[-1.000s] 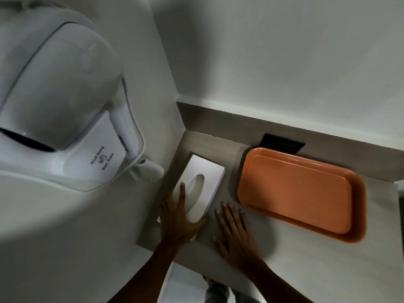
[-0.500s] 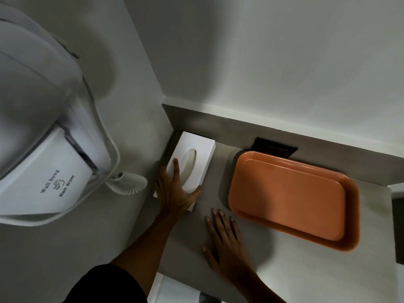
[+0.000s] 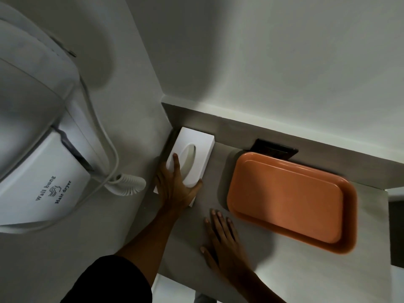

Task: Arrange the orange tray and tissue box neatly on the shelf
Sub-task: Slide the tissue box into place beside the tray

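A white tissue box [image 3: 197, 147] with an oval slot lies in the far left corner of the grey shelf [image 3: 273, 263], its far end against the back ledge. My left hand [image 3: 176, 189] rests on the box's near end, index finger on top and thumb around its right side. The orange tray [image 3: 290, 197] lies flat on the shelf to the right, slightly skewed, a gap between it and the box. My right hand [image 3: 223, 239] lies flat on the shelf in front of that gap, fingers spread, touching neither object.
A white wall-hung hair dryer [image 3: 41, 154] with a coiled cord [image 3: 129, 184] juts out from the left wall close to the box. A black socket plate [image 3: 273, 147] sits on the back ledge behind the tray. The shelf ends at a step on the right.
My left hand has pushed the tissue box away from me, from the shelf's front area into the far left corner. My right hand stayed flat on the shelf. The tray has not moved.
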Available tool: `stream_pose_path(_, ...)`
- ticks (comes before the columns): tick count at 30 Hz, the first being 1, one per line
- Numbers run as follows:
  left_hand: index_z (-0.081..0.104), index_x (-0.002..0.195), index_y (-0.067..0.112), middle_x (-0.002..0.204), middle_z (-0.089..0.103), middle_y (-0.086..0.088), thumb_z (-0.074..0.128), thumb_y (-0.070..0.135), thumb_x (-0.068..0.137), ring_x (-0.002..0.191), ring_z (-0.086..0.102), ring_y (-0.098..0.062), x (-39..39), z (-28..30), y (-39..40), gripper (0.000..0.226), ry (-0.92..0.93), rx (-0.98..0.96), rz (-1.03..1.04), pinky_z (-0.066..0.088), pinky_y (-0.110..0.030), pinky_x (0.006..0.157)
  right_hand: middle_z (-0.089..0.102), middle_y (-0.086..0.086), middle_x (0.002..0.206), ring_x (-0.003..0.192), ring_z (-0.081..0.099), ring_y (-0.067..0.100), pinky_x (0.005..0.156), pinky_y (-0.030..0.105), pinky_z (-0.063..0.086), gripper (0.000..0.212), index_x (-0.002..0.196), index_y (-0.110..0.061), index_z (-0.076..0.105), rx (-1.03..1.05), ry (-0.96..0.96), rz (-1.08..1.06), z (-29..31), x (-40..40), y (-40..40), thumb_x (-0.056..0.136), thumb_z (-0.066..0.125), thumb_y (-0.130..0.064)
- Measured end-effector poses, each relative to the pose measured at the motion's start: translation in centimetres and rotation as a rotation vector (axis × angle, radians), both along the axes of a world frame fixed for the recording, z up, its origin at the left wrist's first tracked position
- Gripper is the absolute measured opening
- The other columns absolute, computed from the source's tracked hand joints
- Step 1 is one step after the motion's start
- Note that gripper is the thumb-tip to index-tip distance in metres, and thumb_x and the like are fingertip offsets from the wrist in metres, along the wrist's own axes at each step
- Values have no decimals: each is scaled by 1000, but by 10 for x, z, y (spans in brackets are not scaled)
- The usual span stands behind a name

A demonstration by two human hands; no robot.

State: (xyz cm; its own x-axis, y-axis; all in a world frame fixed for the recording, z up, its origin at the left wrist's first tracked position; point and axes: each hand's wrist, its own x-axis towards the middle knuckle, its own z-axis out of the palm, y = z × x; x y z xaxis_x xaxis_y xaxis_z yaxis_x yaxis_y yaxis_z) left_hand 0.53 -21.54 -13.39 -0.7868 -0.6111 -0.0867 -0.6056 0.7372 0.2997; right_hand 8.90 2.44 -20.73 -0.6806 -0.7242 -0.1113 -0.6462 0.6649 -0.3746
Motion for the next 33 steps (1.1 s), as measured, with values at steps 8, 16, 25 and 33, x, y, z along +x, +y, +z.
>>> stream_pose_path(8, 16, 173, 22, 159, 38, -28, 65, 84, 74, 140, 46, -47, -1, -5, -1, 126, -2, -12, -12, 38, -56, 119, 18, 13, 186, 172, 22, 34, 136, 49, 15, 80, 176, -13, 30, -32, -21, -2, 8, -2, 1, 112, 48, -59)
stream_pose_path(16, 15, 172, 9, 182, 6, -20, 59, 59, 100, 169, 9, -41, 45, -5, 11, 98, 99, 5, -188, 21, -63, 135, 20, 16, 184, 173, 17, 33, 143, 51, 15, 60, 173, -6, 30, -367, -3, -54, 65, -74, -53, 116, 36, -22)
stream_pose_path(25, 37, 162, -7, 172, 34, -28, 73, 34, 101, 162, 31, -43, 79, -19, 22, 81, 181, -134, -316, 36, -65, 129, -10, 3, 185, 174, -8, 21, 144, 44, 3, 78, 178, -13, 5, -78, -118, 165, 64, -164, -75, 119, 47, -43)
stream_pose_path(33, 39, 161, -6, 171, 38, -26, 56, 40, 107, 161, 35, -41, 75, -30, 9, 73, 160, -197, -296, 35, -63, 130, -6, 9, 187, 175, -4, 27, 144, 45, 4, 86, 178, -11, 7, -78, -108, 220, 56, -174, -88, 115, 54, -47)
